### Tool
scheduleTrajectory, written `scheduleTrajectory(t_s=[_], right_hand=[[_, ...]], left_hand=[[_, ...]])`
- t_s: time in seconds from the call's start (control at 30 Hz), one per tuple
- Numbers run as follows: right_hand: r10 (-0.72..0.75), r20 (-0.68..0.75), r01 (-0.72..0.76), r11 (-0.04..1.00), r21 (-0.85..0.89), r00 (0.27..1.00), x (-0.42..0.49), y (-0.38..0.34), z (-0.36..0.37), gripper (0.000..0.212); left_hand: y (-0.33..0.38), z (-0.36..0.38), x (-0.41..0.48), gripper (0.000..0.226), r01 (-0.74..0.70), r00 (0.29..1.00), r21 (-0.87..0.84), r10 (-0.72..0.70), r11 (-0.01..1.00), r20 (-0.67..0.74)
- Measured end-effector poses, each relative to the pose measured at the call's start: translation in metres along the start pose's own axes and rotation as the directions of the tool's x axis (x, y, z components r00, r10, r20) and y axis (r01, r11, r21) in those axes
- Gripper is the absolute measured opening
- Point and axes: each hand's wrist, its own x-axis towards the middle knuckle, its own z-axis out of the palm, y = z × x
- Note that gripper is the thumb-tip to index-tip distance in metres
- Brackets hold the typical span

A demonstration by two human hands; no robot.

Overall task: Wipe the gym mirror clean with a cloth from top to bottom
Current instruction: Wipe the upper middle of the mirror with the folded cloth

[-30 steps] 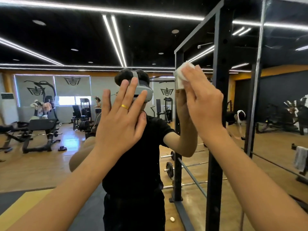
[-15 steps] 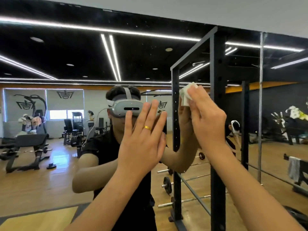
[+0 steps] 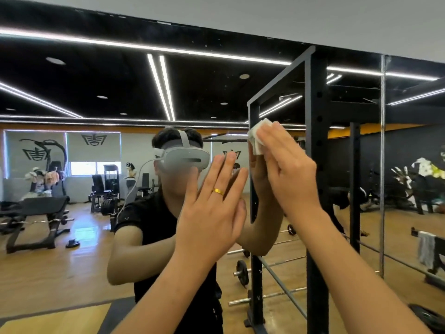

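Cloth (image 3: pixel 258 137) is sitting folded into a small white pad under your right hand (image 3: pixel 290 175), whose straight fingers are pressing it flat against the mirror (image 3: pixel 101 92), just right of your reflected head and well below the glass's top edge. It is looking soft, light and limp, so you are probably wanting fingertips spread over its middle rather than pinching one corner. Its long axis is running roughly vertical, upper corner pointing up. Your left hand (image 3: pixel 212 213) is lying flat and spread on the glass, holding nothing, just beside the right.
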Motion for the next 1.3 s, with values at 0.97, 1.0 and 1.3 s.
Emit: scheduleTrajectory(t_s=[0.97, 1.0, 1.3], right_hand=[[-0.134, 0.074, 0.131, 0.990, 0.045, 0.988, -0.012, -0.075, 0.038, 0.050], [-0.136, 0.082, 0.134, 0.990, 0.037, 0.987, -0.010, -0.067, 0.031, 0.050], [0.301, -0.179, -0.299, 0.953, 0.041, 0.937, 0.007, -0.079, 0.036, 0.038]], left_hand=[[-0.108, -0.050, -0.052, 0.058, 0.105, 0.994, 0.087, -0.104, 0.991, -0.012], [-0.109, -0.049, -0.052, 0.059, 0.107, 0.994, 0.082, -0.107, 0.991, -0.009], [-0.111, -0.047, -0.054, 0.059, 0.097, 0.995, 0.064, -0.096, 0.993, -0.013]])
